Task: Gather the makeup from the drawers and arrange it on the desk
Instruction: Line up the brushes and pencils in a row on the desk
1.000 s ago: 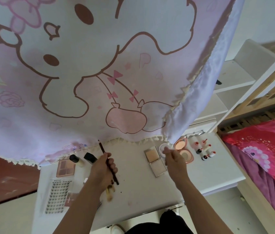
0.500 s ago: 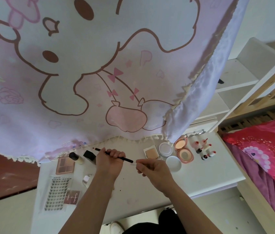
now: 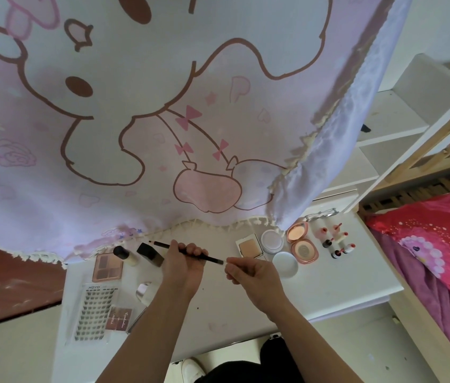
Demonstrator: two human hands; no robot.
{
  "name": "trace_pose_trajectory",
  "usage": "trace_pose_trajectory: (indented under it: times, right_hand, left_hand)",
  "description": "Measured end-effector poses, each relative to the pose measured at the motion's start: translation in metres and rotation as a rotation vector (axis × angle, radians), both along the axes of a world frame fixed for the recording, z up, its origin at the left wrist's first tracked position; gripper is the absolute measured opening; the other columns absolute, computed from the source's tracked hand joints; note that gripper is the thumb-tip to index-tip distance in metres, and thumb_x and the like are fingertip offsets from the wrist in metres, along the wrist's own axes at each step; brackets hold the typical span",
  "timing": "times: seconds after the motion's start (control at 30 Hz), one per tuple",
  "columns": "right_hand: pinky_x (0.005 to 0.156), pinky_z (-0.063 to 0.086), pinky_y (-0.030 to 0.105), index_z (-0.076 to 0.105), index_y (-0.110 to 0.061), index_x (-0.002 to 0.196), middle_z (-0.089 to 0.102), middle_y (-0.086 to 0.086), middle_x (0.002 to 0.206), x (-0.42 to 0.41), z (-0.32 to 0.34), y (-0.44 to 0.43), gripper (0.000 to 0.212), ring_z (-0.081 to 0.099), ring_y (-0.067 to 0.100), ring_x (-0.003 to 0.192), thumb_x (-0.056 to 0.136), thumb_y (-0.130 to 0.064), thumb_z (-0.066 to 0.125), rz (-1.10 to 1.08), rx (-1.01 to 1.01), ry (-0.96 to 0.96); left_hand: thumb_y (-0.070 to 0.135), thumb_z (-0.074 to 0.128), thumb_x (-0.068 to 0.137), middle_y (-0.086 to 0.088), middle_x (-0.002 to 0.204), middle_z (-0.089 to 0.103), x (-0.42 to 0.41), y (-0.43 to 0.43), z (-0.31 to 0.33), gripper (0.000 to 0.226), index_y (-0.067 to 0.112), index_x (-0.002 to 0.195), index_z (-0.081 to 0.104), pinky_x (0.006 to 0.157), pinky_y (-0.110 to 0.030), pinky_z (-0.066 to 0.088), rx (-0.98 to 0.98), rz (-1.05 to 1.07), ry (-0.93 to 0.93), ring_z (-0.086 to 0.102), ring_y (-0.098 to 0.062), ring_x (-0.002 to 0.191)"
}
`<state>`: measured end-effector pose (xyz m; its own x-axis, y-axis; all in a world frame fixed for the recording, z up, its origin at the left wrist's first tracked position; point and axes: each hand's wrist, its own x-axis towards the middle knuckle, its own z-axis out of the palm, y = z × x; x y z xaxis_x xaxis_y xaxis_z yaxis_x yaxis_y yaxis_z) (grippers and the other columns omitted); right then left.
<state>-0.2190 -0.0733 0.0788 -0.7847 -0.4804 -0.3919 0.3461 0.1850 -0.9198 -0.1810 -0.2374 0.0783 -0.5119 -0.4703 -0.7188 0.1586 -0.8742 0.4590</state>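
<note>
**Head view: both hands on slim pencil over bench**

Left hand point(image 3: 183, 261) is fisted round the mid of a slim dark pencil point(image 3: 163, 245), fingers fully curled, just above the bench point(image 3: 328, 286). Right hand point(image 3: 251, 275) pinches the pencil's pale right end w/ thumb + fingertips. Cap or bare tip, can't tell. Pencil lies approx. level, pointed end to the left.

Handling, my guess: v. light, stiff, thin, and smooth, so it may roll once set down. Tip prob. brittle. Best grip is mid-barrel. Lay it flat, not on its point.

Left of the hands: square dark-capped bottle point(image 3: 150, 254) just beside the left hand, then a small black-capped bottle point(image 3: 124, 254). Eyeshadow palette point(image 3: 106, 267) is open, w/ brown shades in its pans. Nearer the person, a lash tray point(image 3: 93, 313) holds rows of lashes, w/ a small brown card point(image 3: 119, 317) beside it. A silver-topped item point(image 3: 145, 291) sits partly hidden behind the left wrist.

Right of the hands: square compact point(image 3: 250, 247) open, beige powder pan showing. Round jar point(image 3: 272, 240) open, pale contents, its lid point(image 3: 285, 264) off and lying near it. Pink round compact point(image 3: 301, 241) open, peach pan in the far half. Past it, a cluster of small red-capped bottles point(image 3: 337, 240) and a lash curler point(image 3: 320, 214) at the far edge.

Curtain point(image 3: 163, 106) hangs over the bench's far side; bed point(image 3: 439, 258) on the right.
</note>
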Motion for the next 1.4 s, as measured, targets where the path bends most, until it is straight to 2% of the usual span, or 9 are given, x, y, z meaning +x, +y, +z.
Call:
trace_pose_trajectory:
  times: [0.13, 0.37, 0.47, 0.6, 0.67, 0.83, 1.07, 1.17, 1.4]
  right_hand:
    - [0.072, 0.057, 0.022, 0.078, -0.018, 0.087, 0.076, 0.012, 0.078, 0.001, -0.011, 0.006, 0.014, 0.067, 0.013, 0.067, 0.089, -0.006, 0.071, -0.011, 0.018, -0.019]
    - [0.069, 0.058, 0.028, 0.075, -0.012, 0.091, 0.077, 0.007, 0.078, 0.0, -0.059, 0.025, 0.006, 0.07, 0.02, 0.07, 0.092, -0.013, 0.069, 0.005, 0.173, -0.106]
    - [0.069, 0.059, 0.031, 0.072, -0.014, 0.097, 0.076, 0.004, 0.077, -0.001, -0.081, 0.03, 0.01, 0.069, 0.017, 0.069, 0.092, -0.021, 0.069, 0.075, 0.278, -0.123]
    - [0.08, 0.044, 0.022, 0.064, -0.025, 0.116, 0.068, -0.012, 0.09, -0.01, -0.103, 0.039, 0.032, 0.065, 0.01, 0.092, 0.091, -0.046, 0.064, 0.237, 0.576, -0.031]
    - [0.086, 0.04, 0.022, 0.06, -0.02, 0.128, 0.063, -0.009, 0.1, -0.017, -0.113, 0.048, 0.043, 0.062, 0.014, 0.106, 0.093, -0.047, 0.062, 0.23, 0.64, -0.055]
    - [0.092, 0.039, 0.025, 0.05, -0.014, 0.138, 0.062, -0.003, 0.107, -0.028, -0.132, 0.064, 0.055, 0.057, 0.016, 0.105, 0.092, -0.038, 0.066, 0.22, 0.674, -0.128]
    - [0.089, 0.042, 0.025, 0.052, -0.019, 0.134, 0.063, -0.008, 0.098, -0.034, -0.144, 0.067, 0.05, 0.061, 0.015, 0.102, 0.089, -0.033, 0.069, 0.184, 0.595, -0.216]
    - [0.091, 0.043, 0.027, 0.055, -0.019, 0.129, 0.064, -0.005, 0.104, -0.038, -0.144, 0.063, 0.042, 0.061, 0.017, 0.106, 0.091, -0.031, 0.067, 0.176, 0.601, -0.224]
    - [0.075, 0.035, 0.025, 0.056, -0.023, 0.101, 0.062, -0.006, 0.092, -0.03, -0.121, 0.028, 0.008, 0.058, 0.018, 0.092, 0.094, -0.023, 0.059, 0.075, 0.644, 0.0]
  left_hand:
    - [0.033, 0.031, 0.107, -0.005, 0.062, 0.046, 0.004, 0.007, -0.006, 0.038, 0.017, 0.073, 0.037, 0.079, -0.043, 0.046, -0.119, -0.183, -0.084, 0.047, -0.023, 0.063]
    - [0.023, 0.042, 0.104, -0.011, 0.089, 0.058, -0.007, 0.014, -0.035, 0.019, 0.009, 0.098, 0.053, 0.065, -0.036, 0.05, -0.369, -0.676, -0.415, 0.058, -0.024, 0.081]
    - [0.017, 0.047, 0.103, -0.015, 0.093, 0.059, -0.013, 0.024, -0.058, 0.021, 0.0, 0.108, 0.056, 0.063, -0.032, 0.053, -0.427, -0.842, -0.431, 0.059, -0.023, 0.076]
    - [0.014, 0.056, 0.097, -0.013, 0.082, 0.061, -0.022, 0.035, -0.088, 0.022, -0.006, 0.1, 0.064, 0.064, -0.03, 0.055, -0.604, -0.909, -0.539, 0.058, -0.018, 0.065]
    - [0.013, 0.061, 0.093, -0.01, 0.074, 0.062, -0.029, 0.038, -0.102, 0.02, -0.005, 0.097, 0.067, 0.067, -0.035, 0.057, -0.667, -0.93, -0.604, 0.059, -0.02, 0.061]
    - [0.028, 0.073, 0.08, -0.006, 0.09, 0.071, -0.05, 0.041, -0.132, 0.02, 0.018, 0.091, 0.059, 0.081, -0.041, 0.057, -0.853, -1.052, -0.773, 0.07, -0.028, 0.085]
    - [0.031, 0.065, 0.09, 0.006, 0.086, 0.058, -0.059, 0.06, -0.135, 0.017, 0.016, 0.098, 0.064, 0.068, -0.024, 0.036, -1.038, -1.169, -0.805, 0.051, -0.012, 0.083]
    - [0.033, 0.057, 0.094, 0.007, 0.082, 0.06, -0.052, 0.057, -0.128, 0.018, 0.018, 0.09, 0.065, 0.065, -0.024, 0.038, -1.058, -1.206, -0.759, 0.054, -0.013, 0.081]
    - [0.026, 0.052, 0.096, -0.003, 0.111, 0.058, 0.013, 0.011, -0.119, 0.02, 0.017, 0.11, 0.063, 0.078, -0.033, 0.048, -1.294, -1.07, -0.908, 0.058, -0.022, 0.097]
